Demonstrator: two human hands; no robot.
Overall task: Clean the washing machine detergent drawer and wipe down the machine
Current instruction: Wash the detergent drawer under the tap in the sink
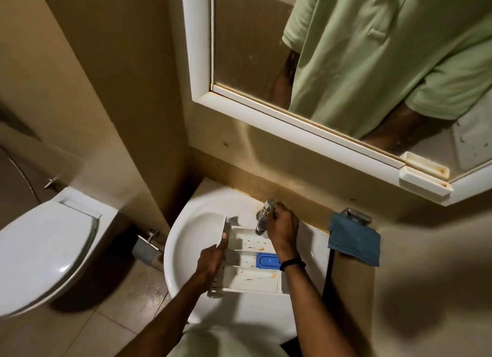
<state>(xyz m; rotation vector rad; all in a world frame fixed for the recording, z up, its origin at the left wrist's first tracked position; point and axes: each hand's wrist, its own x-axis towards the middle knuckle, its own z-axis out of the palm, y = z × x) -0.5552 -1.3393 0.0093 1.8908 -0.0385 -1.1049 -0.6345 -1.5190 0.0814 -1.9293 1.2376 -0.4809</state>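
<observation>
The white detergent drawer [249, 274] sits low in the middle of the frame, held over the basin of a white sink [190, 239]. Its compartments face up, streaked with orange-brown residue, and a blue insert [267, 259] lies in the compartment at its right side. The left hand [213, 260] grasps the drawer at its left end, where the front panel stands up, with the thumb laid along that panel. The right hand [282, 230] reaches across the drawer to the chrome tap [262, 218] at the back of the sink, its fingers curled round the top of the tap. A dark band [292, 264] circles the right wrist.

Right of the sink, a blue cloth [355, 240] is draped over the edge of the ledge, just below a metal fitting [358, 214]. At the lower left of the frame stands a white toilet [45, 250] with its lid closed, and a paper holder [146, 246] is on the wall between it and the sink. A white-framed mirror [253, 50] fills the upper right and reflects a light green shirt; a small stained white shelf [423, 176] hangs at its lower edge.
</observation>
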